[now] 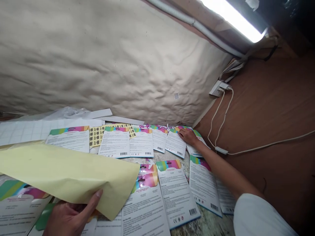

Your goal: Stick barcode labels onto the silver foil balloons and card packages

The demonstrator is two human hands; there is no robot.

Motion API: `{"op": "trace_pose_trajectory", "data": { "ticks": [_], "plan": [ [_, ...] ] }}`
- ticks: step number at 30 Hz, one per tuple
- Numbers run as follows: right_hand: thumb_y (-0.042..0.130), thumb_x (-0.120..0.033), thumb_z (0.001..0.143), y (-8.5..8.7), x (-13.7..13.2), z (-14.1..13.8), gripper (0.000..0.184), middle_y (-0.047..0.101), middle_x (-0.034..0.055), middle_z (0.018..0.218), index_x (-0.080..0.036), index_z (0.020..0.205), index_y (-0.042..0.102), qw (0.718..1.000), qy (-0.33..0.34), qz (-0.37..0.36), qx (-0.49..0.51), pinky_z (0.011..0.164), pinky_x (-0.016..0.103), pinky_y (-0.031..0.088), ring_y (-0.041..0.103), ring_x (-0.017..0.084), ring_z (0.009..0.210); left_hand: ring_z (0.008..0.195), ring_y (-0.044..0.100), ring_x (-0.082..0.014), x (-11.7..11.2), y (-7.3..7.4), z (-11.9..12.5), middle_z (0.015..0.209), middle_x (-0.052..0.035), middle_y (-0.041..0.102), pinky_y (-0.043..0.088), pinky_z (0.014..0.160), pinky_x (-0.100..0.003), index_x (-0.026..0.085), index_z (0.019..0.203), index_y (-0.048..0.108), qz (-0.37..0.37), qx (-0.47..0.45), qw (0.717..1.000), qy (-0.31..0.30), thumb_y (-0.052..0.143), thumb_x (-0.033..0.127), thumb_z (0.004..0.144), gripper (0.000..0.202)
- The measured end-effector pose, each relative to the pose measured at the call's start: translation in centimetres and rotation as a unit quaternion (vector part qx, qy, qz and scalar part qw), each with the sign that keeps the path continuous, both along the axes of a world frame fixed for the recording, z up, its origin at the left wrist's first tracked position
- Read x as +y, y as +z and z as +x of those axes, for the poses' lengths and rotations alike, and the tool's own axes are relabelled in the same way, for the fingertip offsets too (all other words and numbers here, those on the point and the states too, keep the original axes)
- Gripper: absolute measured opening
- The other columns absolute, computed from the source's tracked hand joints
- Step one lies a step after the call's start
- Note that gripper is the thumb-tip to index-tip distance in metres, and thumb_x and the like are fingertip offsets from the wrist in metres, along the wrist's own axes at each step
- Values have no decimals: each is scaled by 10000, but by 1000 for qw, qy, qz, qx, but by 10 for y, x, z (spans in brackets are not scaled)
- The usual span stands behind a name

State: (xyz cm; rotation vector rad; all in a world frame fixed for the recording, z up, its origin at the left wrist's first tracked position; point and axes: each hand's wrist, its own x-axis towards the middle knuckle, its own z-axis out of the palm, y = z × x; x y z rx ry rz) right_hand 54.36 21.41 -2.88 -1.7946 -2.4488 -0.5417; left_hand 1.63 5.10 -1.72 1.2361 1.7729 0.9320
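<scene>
My left hand grips a large pale yellow sheet of paper, thumb on top and fingers underneath. The sheet bends over several packets, with its blank side facing me. At the far right, my right hand rests at the colourful top of a white packet, its fingers bent and drawn together. Anything between those fingertips is too small to make out. A packet with a barcode lies nearer, beside another printed packet. More packets stretch along the back in a row.
Behind the packets lies a yellow sheet of small printed labels. White strips and clear plastic sit at the back left. A power socket with hanging white cables is on the right. A lit tube lamp hangs above.
</scene>
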Motion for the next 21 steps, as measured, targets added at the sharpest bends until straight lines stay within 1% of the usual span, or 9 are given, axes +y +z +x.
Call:
{"op": "trace_pose_trajectory", "data": {
  "ticks": [3,5,8,11,16,19,21],
  "plan": [
    [455,-236,967,2,1,0,267,711,113,998,-155,956,709,1000,5,-14,-5,788,293,434,636,211,897,761,714,-297,-2,0,0,577,-66,714,569,630,-265,212,448,666,1,18,1000,-14,714,479,668,349],
    [465,-223,957,3,1,0,257,715,106,1001,-162,957,714,1000,9,-25,-7,798,288,437,640,211,918,742,714,-291,-2,0,-1,541,-65,699,562,607,-249,213,419,649,5,16,1000,-26,722,487,667,376],
    [478,-201,940,6,-1,-1,246,721,92,1018,-176,976,720,999,13,-41,-7,820,282,438,642,211,957,745,713,-286,-2,0,-1,480,-58,666,566,647,-243,222,382,621,3,-4,999,-32,723,490,661,400],
    [483,-195,928,10,-2,-3,252,724,86,1038,-180,996,726,999,10,-54,-4,834,284,440,645,213,974,786,711,-290,-2,1,-1,471,-58,657,565,676,-243,227,382,633,-15,-6,999,-32,708,509,658,401],
    [505,-255,917,15,-5,-8,261,725,78,1074,-184,1024,733,997,-1,-74,9,864,301,449,649,226,995,794,706,-300,-1,1,-3,473,-55,658,564,688,-260,235,379,638,-27,1,999,-35,708,555,626,410],
    [513,-288,915,13,-11,-10,291,701,85,1158,-177,1093,716,996,-4,-84,26,923,319,442,631,235,1064,802,705,-302,0,-2,-4,492,-56,670,562,703,-264,234,381,640,-26,6,999,-33,708,559,622,410],
    [494,-291,927,7,-16,-11,328,667,95,1228,-169,1163,687,996,-9,-81,44,972,343,425,605,244,1122,802,706,-298,-1,-2,-3,502,-52,678,564,714,-264,234,390,639,-20,-5,999,-33,707,549,630,402]
  ]
}}
